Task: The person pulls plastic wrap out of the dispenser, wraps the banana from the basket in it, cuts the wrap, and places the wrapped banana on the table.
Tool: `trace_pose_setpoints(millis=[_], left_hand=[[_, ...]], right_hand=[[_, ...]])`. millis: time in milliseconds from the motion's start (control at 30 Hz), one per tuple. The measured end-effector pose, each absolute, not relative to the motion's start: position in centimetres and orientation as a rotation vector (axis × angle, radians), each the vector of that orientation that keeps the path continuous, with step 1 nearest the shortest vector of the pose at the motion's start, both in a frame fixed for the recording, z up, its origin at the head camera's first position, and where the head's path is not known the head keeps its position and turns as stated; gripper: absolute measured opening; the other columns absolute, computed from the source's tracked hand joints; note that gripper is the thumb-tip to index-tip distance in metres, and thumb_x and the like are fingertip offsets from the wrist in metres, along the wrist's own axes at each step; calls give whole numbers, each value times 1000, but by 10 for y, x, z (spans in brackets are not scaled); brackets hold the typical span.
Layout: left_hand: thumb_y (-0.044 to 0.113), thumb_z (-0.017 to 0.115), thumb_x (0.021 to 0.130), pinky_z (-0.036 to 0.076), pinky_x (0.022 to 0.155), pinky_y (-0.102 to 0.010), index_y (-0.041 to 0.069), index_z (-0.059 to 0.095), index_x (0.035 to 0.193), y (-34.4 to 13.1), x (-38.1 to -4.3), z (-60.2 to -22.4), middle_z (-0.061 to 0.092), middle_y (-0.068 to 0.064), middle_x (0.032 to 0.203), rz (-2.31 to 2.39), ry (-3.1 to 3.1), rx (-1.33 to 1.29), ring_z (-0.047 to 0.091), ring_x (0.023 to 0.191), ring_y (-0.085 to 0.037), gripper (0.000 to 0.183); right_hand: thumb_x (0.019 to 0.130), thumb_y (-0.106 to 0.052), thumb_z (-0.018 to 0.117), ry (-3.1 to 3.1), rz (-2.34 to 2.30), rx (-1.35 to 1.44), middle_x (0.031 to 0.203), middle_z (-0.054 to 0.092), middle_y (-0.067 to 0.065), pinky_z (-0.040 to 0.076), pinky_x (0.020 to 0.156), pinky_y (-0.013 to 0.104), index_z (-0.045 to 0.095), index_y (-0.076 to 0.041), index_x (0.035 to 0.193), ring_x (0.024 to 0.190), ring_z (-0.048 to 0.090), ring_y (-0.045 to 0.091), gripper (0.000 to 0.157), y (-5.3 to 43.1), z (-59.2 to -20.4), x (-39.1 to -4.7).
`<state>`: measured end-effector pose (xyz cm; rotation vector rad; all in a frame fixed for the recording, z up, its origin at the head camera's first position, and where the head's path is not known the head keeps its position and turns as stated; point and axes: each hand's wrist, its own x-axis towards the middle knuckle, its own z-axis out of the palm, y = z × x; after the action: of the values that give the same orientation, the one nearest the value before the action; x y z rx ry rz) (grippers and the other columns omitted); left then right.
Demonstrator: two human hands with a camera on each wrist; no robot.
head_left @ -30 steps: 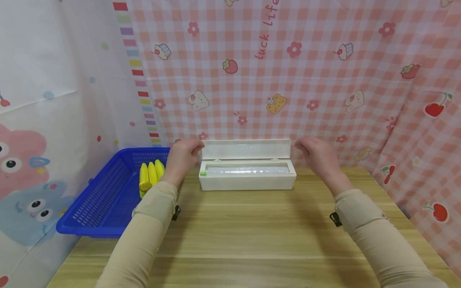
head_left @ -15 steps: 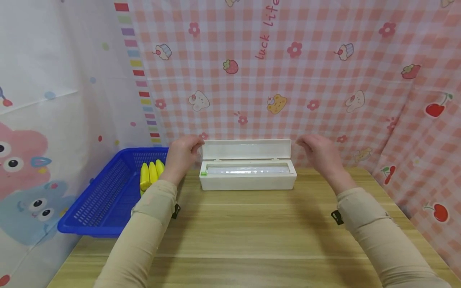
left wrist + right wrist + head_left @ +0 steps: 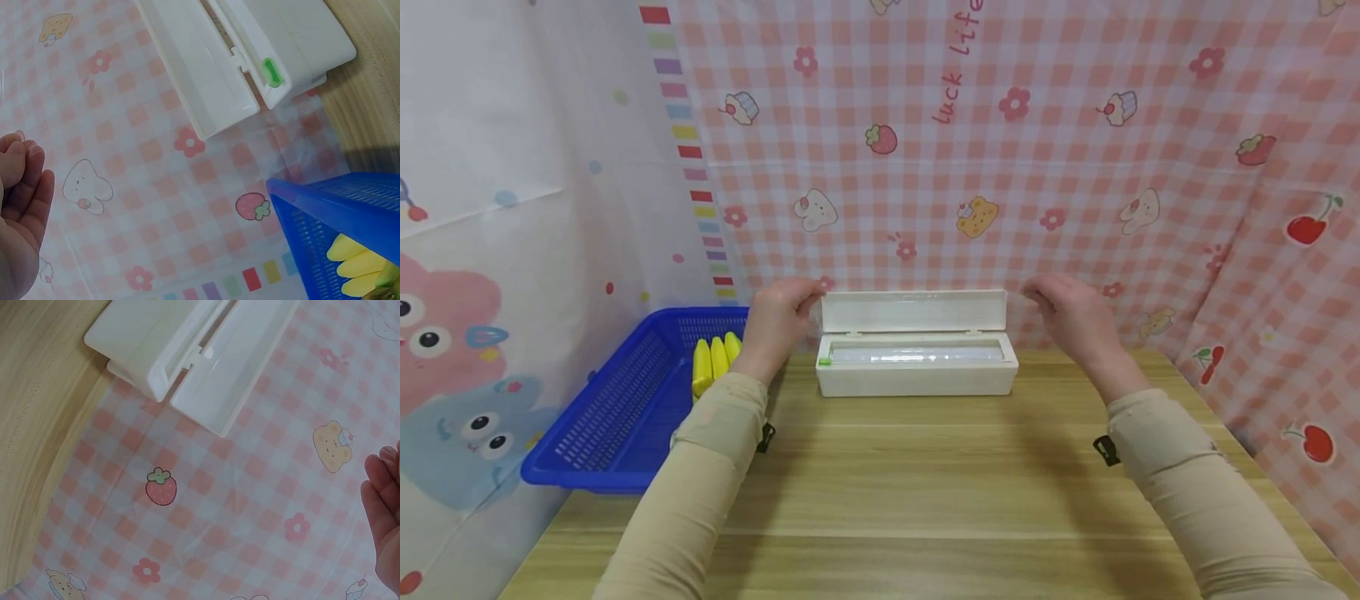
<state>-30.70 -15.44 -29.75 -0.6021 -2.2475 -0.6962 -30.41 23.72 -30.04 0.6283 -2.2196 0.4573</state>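
Note:
A white cling film box (image 3: 917,382) stands at the back of the wooden table with its lid (image 3: 913,312) raised. Inside lies a roll of clear cling film (image 3: 917,356); a small green slider (image 3: 272,72) sits at the box's left end. Raised beside the left end of the lid, my left hand (image 3: 775,321) pinches thumb against fingers. My right hand (image 3: 1071,312) does likewise past the right end. The sheet between them is nearly invisible, showing as faint glints before the lid. In the wrist views, the left hand (image 3: 24,212) and right hand (image 3: 387,512) are partly cut off.
At the left a blue plastic basket (image 3: 587,479) holds yellow bananas (image 3: 718,357), partly covered by my left forearm. A pink checked cloth (image 3: 910,167) hangs right behind the box, and another patterned cloth (image 3: 1300,333) borders the table's right side.
Both hands have risen slightly, the right one also drifting a little outward. Glints near the lid have shifted upward with them. Box and basket stay in place.

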Motion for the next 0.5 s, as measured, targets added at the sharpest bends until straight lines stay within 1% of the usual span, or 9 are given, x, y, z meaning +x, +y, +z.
trace_pose_setpoints(millis=[267,367,500], left_hand=[[-3,69,89,56,82,-41,1,75,94,-155,-307,-294,73,-14,95,-663,-2176,-645,68,88,-30,8],[-2,70,89,56,81,-39,2,75,94,-154,-305,-291,74,-13,95,-651,-2169,-641,69,88,-29,8],[-4,70,88,56,82,-39,3,75,96,-154,-302,-288,74,-12,98,-660,-2171,-637,69,90,-28,11]], right_hand=[[90,4,68,-2208,456,636,93,72,17,56,74,47,70,0,96,84,67,33,8,238,-295,-301],[89,4,68,-2194,452,642,93,72,17,56,74,47,71,0,96,84,67,33,8,239,-293,-300],[88,6,69,-2159,443,667,92,72,17,56,72,46,70,-1,95,82,67,32,10,240,-291,-300]])
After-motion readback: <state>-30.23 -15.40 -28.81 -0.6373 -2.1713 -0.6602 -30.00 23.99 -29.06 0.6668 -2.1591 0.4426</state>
